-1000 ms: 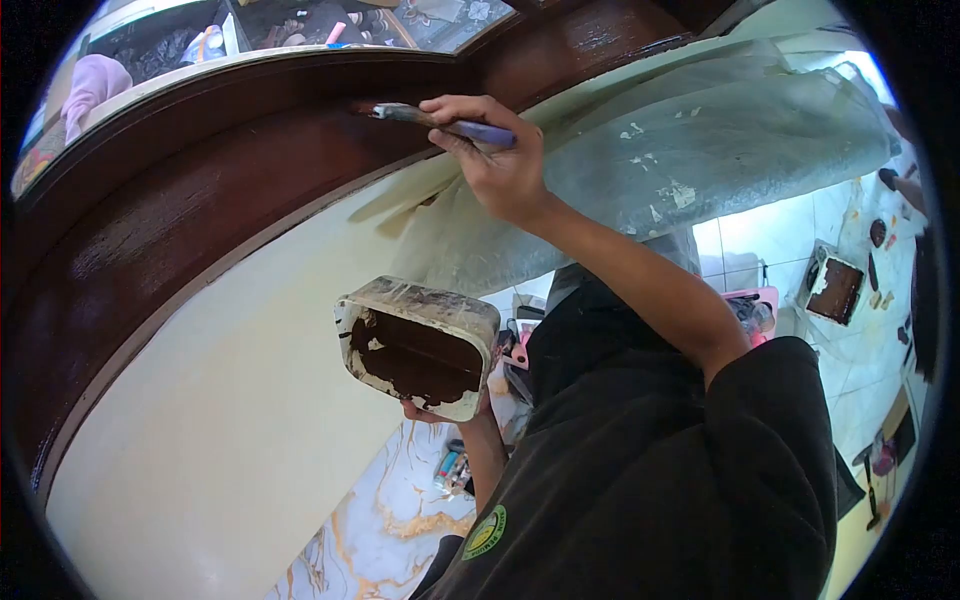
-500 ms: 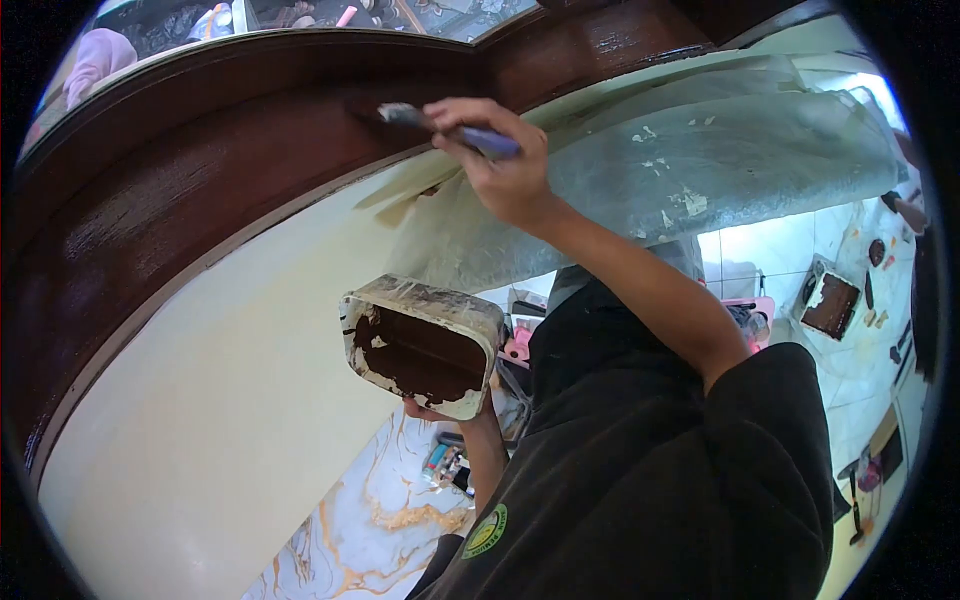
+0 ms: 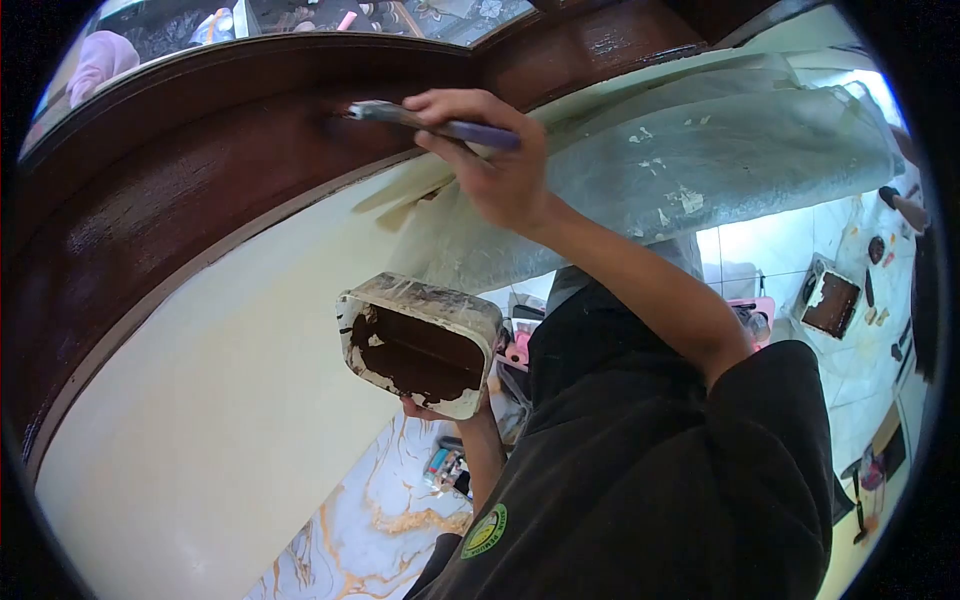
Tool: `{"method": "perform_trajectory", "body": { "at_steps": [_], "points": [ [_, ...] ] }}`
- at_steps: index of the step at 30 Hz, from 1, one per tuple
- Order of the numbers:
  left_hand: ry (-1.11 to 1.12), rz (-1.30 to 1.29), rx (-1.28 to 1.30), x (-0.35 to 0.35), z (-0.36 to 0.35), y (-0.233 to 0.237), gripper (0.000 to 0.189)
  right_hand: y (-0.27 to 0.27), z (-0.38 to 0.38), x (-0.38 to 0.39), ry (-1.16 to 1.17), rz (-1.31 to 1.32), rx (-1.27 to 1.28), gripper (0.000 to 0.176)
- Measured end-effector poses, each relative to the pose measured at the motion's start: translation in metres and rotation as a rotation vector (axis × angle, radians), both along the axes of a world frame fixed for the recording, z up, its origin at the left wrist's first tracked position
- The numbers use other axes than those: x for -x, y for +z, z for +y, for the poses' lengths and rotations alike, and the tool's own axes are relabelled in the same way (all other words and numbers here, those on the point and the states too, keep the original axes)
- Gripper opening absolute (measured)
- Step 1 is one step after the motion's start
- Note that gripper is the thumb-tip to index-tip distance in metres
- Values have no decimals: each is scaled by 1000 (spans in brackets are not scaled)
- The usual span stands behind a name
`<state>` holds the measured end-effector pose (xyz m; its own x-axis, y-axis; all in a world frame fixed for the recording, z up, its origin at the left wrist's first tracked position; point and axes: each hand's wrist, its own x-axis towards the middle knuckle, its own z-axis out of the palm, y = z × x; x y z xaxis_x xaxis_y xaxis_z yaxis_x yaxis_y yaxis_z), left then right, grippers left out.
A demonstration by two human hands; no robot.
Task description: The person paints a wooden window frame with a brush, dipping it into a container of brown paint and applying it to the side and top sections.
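Note:
My right hand (image 3: 492, 150) is closed round a paintbrush (image 3: 400, 116) with a purple handle. The brush tip touches or nearly touches the dark brown glossy curved wooden trim (image 3: 200, 165). Below, my left hand (image 3: 440, 408) holds a pale rectangular container (image 3: 420, 345) from beneath, mostly hidden behind it. The container is tilted, with dark brown paint inside and smears on its rim. Between the trim and the container is a cream wall surface (image 3: 220, 370).
A translucent plastic sheet (image 3: 720, 170) hangs beyond my right arm. On the white tiled floor at the right stands another container (image 3: 832, 303) of brown paint. Marble-patterned floor (image 3: 370, 510) and small items lie below. Pink cloth (image 3: 103, 65) shows at the upper left.
My right hand and the brush have moved slightly left along the trim. The container in my left hand has hardly moved.

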<state>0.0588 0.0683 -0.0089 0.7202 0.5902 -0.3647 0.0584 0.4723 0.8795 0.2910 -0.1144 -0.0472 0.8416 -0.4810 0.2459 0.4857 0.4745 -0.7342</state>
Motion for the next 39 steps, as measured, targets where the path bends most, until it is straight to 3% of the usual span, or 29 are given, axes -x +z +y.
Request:
{"method": "perform_trajectory", "body": {
  "at_steps": [1, 6, 8, 10, 15, 21, 23, 29, 34, 39],
  "points": [
    [93, 52, -9, -4, -8, 4, 88, 1, 5, -9, -23, 1, 30, 21],
    [30, 95, -77, -7, -17, 10, 88, -1, 15, -13, -64, 12, 82, 21],
    [44, 105, -82, -2, -5, 5, 88, -1, 10, 5, 6, 57, 128, 22],
    [-110, -83, 101, 2, 9, -2, 88, -7, 5, 33, 68, 54, 121, 22],
    [-82, -84, 120, 7, 14, -6, 84, -11, -10, 76, 248, 170, 54, 21],
    [-103, -140, 87, 3, 10, -6, 83, 17, 0, 28, 85, 85, -104, 21],
    [-106, -134, 77, 1, 8, -6, 84, 25, 5, 9, -13, -50, -6, 22],
    [-72, -127, 87, -1, 4, -5, 85, 31, 23, -32, -129, -98, 70, 22],
    [-92, -86, 82, 3, 9, -3, 86, 27, 23, -28, -87, -58, 84, 22],
    [-59, -115, 112, 0, 7, -5, 85, 25, 2, 31, 59, -18, 116, 25]
  ]
}}
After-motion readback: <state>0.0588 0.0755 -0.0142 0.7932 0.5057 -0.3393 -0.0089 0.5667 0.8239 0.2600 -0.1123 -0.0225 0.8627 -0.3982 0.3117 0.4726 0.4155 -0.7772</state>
